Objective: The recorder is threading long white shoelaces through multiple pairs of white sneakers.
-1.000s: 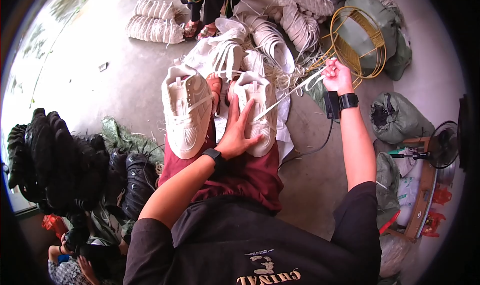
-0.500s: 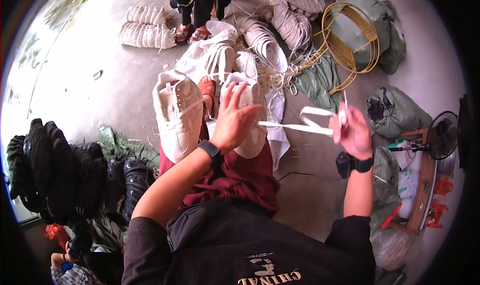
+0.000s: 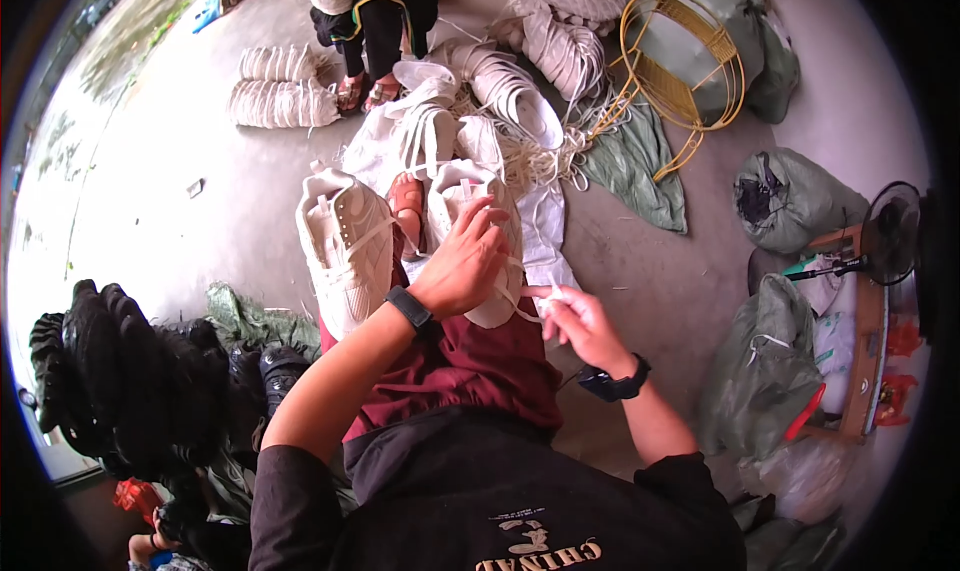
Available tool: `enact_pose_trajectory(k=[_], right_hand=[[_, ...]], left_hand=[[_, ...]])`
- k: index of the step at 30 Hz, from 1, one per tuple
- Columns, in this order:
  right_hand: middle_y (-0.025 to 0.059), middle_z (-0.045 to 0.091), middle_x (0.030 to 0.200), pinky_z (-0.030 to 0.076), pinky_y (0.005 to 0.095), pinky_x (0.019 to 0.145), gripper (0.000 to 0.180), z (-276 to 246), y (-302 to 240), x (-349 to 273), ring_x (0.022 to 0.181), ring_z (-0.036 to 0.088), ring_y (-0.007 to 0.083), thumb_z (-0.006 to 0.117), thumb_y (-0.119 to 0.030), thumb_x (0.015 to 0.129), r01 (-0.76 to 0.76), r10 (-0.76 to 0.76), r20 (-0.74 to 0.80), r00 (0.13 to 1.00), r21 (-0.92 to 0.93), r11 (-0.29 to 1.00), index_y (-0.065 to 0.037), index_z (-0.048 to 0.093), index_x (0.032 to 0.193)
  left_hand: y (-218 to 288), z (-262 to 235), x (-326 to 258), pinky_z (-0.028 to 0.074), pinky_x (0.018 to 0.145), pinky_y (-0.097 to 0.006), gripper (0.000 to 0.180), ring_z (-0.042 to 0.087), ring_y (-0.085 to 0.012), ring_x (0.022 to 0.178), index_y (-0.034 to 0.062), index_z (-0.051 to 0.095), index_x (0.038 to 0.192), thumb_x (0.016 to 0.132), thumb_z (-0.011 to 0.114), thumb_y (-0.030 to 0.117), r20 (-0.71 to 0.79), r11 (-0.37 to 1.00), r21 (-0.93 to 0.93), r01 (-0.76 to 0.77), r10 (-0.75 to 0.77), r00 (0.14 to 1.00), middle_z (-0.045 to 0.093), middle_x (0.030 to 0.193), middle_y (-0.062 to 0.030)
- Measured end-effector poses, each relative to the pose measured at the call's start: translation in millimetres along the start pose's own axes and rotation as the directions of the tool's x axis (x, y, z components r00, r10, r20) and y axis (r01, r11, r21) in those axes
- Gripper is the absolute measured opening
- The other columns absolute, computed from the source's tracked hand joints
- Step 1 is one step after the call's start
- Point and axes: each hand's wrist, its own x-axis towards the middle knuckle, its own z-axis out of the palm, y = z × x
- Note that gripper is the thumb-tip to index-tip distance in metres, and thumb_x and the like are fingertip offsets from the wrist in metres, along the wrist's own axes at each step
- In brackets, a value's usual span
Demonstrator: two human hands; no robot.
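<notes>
Two white sneakers stand side by side over my knees, toes toward me. The left sneaker (image 3: 345,256) has a lace across its front. My left hand (image 3: 465,266) lies over the right sneaker (image 3: 488,311), fingers bent against its lacing area and partly hidden from view. Just right of that toe, my right hand (image 3: 588,329) is closed on a white shoelace (image 3: 550,297), thumb pressed to the fingers. The lace runs back to the right sneaker.
Strung white shoe parts (image 3: 515,96) and loose laces (image 3: 550,156) lie ahead, near another person's legs (image 3: 385,31). Black shoes (image 3: 120,381) are heaped at left. A yellow metal frame (image 3: 680,61), green sacks (image 3: 795,201) and a fan (image 3: 890,231) stand at right.
My right hand has come left and nearer the right sneaker with the shoelace, which is no longer stretched out. The spread fingers of my left hand have bent down onto the sneaker.
</notes>
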Motion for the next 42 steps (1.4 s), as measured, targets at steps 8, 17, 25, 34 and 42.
enact_pose_trajectory(k=[8, 17, 25, 34, 42], right_hand=[[0.0090, 0.063, 0.109, 0.049, 0.0247, 0.063, 0.047, 18, 14, 21, 0.067, 0.056, 0.0092, 0.047, -0.012, 0.100, 0.158, -0.158, -0.135, 0.978, -0.008, 0.987, 0.004, 0.036, 0.143], [0.0259, 0.059, 0.118, 0.049, 0.0405, 0.075, 0.041, 12, 23, 25, 0.085, 0.063, 0.0391, 0.046, -0.015, 0.100, 0.303, -0.367, -0.086, 0.926, -0.409, 0.861, 0.006, 0.041, 0.135], [0.0256, 0.063, 0.096, 0.048, 0.0399, 0.073, 0.044, -8, 19, 17, 0.084, 0.062, 0.0391, 0.049, -0.015, 0.098, 0.271, -0.342, -0.122, 0.932, -0.392, 0.879, 0.002, 0.043, 0.138], [0.0169, 0.066, 0.107, 0.050, 0.0284, 0.067, 0.034, -22, 20, 9, 0.070, 0.063, 0.0161, 0.046, -0.011, 0.100, 0.128, -0.167, -0.087, 0.982, -0.342, 0.931, 0.003, 0.049, 0.131], [0.0188, 0.059, 0.113, 0.049, 0.0373, 0.071, 0.015, -9, 14, -7, 0.075, 0.061, 0.0311, 0.051, -0.008, 0.095, 0.117, -0.192, -0.226, 0.955, -0.308, 0.944, 0.006, 0.055, 0.095]], left_hand=[[13, 8, 8, 0.038, 0.097, -0.042, 0.018, 0.051, -0.0296, 0.110, 0.0045, 0.057, 0.097, 0.080, 0.061, 0.003, 0.001, 1.000, -0.002, 0.011, -0.011, 1.000, 0.060, 0.095, -0.0077], [58, -42, 21, 0.042, 0.077, -0.026, 0.028, 0.056, -0.0110, 0.086, 0.0059, 0.053, 0.110, 0.085, 0.062, 0.002, -0.027, 0.683, -0.703, 0.199, -0.305, 0.952, 0.058, 0.087, -0.0003], [64, -152, -9, 0.038, 0.095, -0.033, 0.041, 0.053, -0.0188, 0.100, 0.0016, 0.046, 0.126, 0.087, 0.057, 0.009, -0.353, 0.422, -0.897, -0.129, -0.511, 0.783, 0.056, 0.094, -0.0048], [10, -226, -117, 0.036, 0.101, -0.035, 0.043, 0.052, -0.0183, 0.111, 0.0008, 0.045, 0.134, 0.094, 0.054, 0.014, -0.653, 0.713, -0.697, 0.077, -0.676, 0.342, 0.059, 0.114, -0.0084], [11, -153, -105, 0.042, 0.096, -0.036, 0.024, 0.055, -0.0179, 0.116, 0.0040, 0.063, 0.115, 0.091, 0.058, 0.004, -0.571, 0.778, -0.368, 0.510, -0.622, 0.536, 0.062, 0.124, -0.0080]])
